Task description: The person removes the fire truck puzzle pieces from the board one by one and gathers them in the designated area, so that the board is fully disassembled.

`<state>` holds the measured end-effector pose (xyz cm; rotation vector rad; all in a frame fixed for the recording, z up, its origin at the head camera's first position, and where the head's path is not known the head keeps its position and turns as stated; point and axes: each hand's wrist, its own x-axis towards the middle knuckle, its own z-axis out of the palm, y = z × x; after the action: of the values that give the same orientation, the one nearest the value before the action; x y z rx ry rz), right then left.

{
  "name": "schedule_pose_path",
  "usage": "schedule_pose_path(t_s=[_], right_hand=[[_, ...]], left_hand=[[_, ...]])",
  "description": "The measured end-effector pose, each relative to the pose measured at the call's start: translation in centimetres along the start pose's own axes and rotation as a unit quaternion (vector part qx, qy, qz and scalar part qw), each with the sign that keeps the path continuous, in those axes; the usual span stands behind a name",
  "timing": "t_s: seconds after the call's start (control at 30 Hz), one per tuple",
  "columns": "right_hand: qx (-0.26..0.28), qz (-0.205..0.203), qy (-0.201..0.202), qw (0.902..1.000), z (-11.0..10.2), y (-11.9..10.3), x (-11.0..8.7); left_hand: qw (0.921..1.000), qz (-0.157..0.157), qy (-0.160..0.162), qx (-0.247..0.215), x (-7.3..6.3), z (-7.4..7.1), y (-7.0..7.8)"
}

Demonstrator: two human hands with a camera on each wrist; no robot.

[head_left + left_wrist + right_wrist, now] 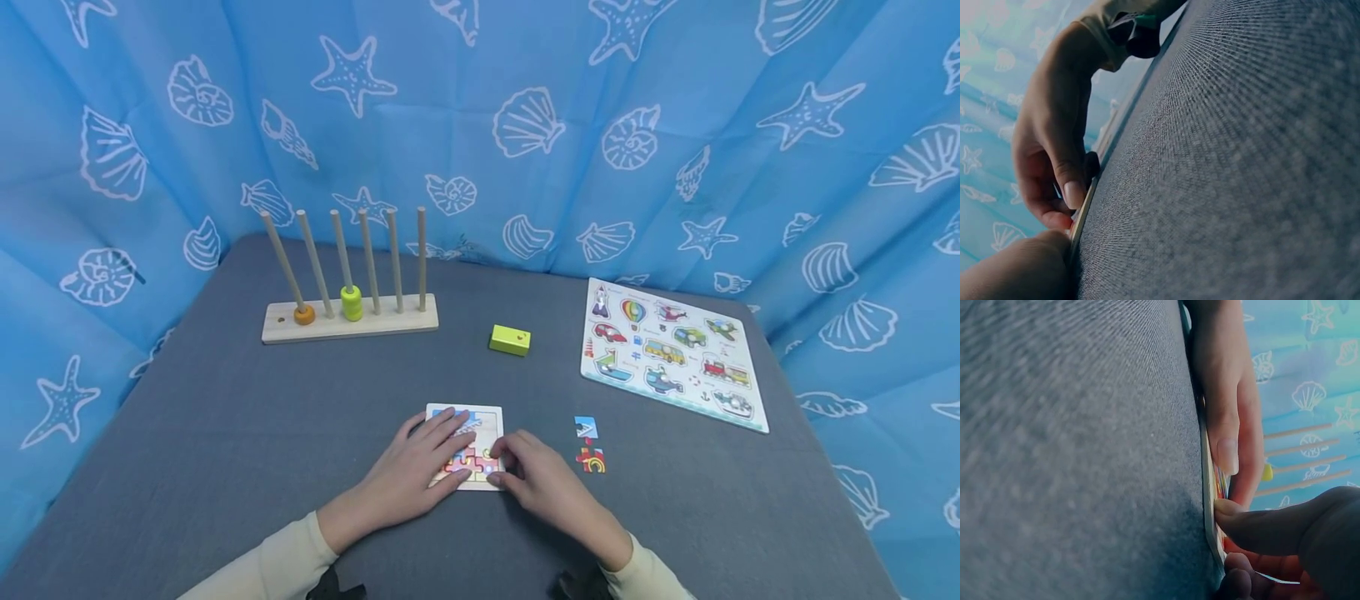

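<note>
A small square jigsaw puzzle in a wooden tray (pixel 465 485) lies on the grey table in front of me, partly filled with pink and blue pieces. My left hand (pixel 418 462) lies across its left side, fingers extended over the pieces. At the tray's right side, my right hand (pixel 542 483) pinches a pink puzzle piece (pixel 487 467) at the lower right with thumb and curled index finger. The right wrist view shows the thumb (pixel 1254 526) low against the puzzle. Loose puzzle pieces, one blue (pixel 586 427) and one red (pixel 592 460), lie right of the hand.
A wooden peg stand (pixel 352 327) with orange and green rings stands at the back left. A green block (pixel 510 340) lies behind the puzzle. At the back right lies a vehicle peg board (pixel 675 354). A blue seashell curtain (pixel 480 133) hangs behind the table.
</note>
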<state>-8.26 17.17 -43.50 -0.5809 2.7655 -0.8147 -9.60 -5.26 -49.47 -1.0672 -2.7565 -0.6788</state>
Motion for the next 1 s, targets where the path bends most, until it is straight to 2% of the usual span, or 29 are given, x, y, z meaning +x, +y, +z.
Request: schedule_pose_path(t_s=[0.63,1.0], right_hand=[[0.009,-0.006,0.006,0.9999,0.26,-0.09,0.13],[0.021,0.006,0.007,0.9997,0.14,-0.23,0.14]], left_hand=[[0.9995,0.005,0.029,0.014,0.08,-0.02,0.15],[0.9998,-0.019,-0.005,0.008,0.18,-0.27,0.25]])
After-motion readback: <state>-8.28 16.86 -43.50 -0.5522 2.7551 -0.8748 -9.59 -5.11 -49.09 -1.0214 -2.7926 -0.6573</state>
